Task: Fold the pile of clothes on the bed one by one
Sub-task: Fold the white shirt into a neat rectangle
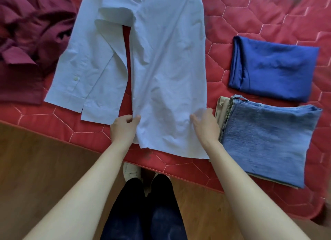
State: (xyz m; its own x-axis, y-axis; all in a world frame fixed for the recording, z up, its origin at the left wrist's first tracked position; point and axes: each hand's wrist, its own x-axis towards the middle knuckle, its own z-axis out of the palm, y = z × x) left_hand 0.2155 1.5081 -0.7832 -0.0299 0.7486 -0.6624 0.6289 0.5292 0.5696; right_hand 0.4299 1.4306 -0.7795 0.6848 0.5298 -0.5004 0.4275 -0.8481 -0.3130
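Observation:
A light blue long-sleeved shirt [161, 75] lies spread on the red quilted bed [250, 19], its body folded into a long strip and both sleeves lying to the left. My left hand [123, 127] pinches the shirt's left edge near the hem. On the right edge near the hem, my right hand [206, 127] grips the cloth with curled fingers. The hem hangs close to the bed's front edge.
A crumpled maroon garment [30, 42] lies at the left of the bed. At the right sit a folded dark blue garment [272, 67] and folded blue jeans [268, 141] on top of folded beige cloth [221, 110]. Wooden floor [44, 159] and my legs are below.

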